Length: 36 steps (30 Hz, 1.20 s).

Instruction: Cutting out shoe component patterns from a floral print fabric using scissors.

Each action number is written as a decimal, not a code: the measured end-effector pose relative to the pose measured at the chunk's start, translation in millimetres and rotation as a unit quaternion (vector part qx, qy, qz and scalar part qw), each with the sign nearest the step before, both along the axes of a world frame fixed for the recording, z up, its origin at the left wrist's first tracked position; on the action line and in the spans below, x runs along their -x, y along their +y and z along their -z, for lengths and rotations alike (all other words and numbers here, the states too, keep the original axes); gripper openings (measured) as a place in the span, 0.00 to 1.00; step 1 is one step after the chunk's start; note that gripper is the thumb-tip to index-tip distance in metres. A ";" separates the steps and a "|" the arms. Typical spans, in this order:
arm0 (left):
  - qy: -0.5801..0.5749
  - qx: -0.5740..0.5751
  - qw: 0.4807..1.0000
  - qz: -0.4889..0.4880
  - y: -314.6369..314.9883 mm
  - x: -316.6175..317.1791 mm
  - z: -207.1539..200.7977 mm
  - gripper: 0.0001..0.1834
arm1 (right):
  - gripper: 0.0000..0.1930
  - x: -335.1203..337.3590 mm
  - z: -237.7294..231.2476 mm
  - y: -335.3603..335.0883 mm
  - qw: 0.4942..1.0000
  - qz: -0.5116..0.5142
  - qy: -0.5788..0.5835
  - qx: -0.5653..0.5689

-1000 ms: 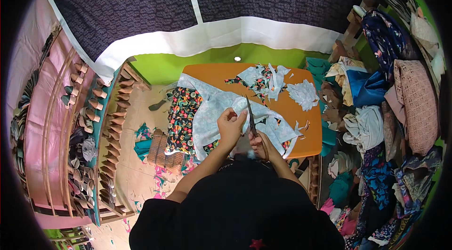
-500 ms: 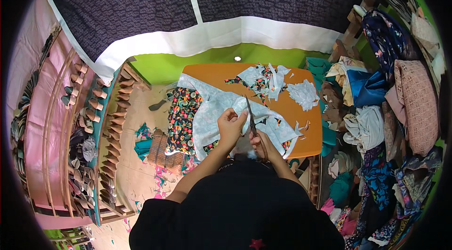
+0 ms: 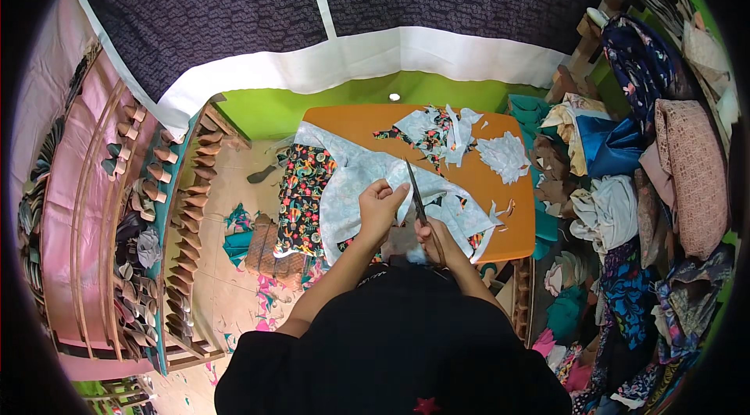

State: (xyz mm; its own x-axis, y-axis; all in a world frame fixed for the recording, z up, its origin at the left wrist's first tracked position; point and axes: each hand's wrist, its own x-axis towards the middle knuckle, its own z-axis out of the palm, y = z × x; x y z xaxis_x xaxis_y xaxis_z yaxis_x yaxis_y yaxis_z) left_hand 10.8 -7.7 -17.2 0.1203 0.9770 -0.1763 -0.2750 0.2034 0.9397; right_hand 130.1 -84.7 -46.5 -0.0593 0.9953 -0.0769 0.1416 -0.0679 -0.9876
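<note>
My right hand is wrapped round the handles of a pair of dark scissors, whose tips point away from me. Just left of the blades, my left hand has its fingers curled and pressed together over the cloth; whatever they pinch is too small to make out. Beneath both hands spreads a floral fabric, mostly pale underside up. Its black printed face shows at the left, draping over the table's edge.
The orange table carries fabric offcuts and a pile of pale jagged scraps at the far right. Racks of wooden shoe forms stand left. Folded cloths crowd the right side. Scraps litter the floor.
My left hand has shifted slightly left, a little away from the scissors. The scissors and the fabric look nearly the same.
</note>
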 end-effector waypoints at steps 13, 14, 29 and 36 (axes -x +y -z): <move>-0.006 -0.008 1.000 0.011 -0.9 0.0 3.6 0.15 | 0.13 -5.6 7.6 -4.4 0.999 -0.002 -0.033 -0.018; -0.006 -0.007 1.000 0.011 -0.4 0.8 5.4 0.15 | 0.13 -5.6 9.2 -4.2 0.999 -0.002 -0.033 -0.018; 0.007 0.019 1.000 0.022 -3.3 -2.6 6.0 0.10 | 0.39 -7.4 14.6 -3.5 0.974 -0.049 0.202 0.087; -0.005 0.006 1.000 0.020 -0.8 -2.2 9.2 0.12 | 0.37 -5.6 5.2 -1.2 0.988 -0.025 0.118 0.092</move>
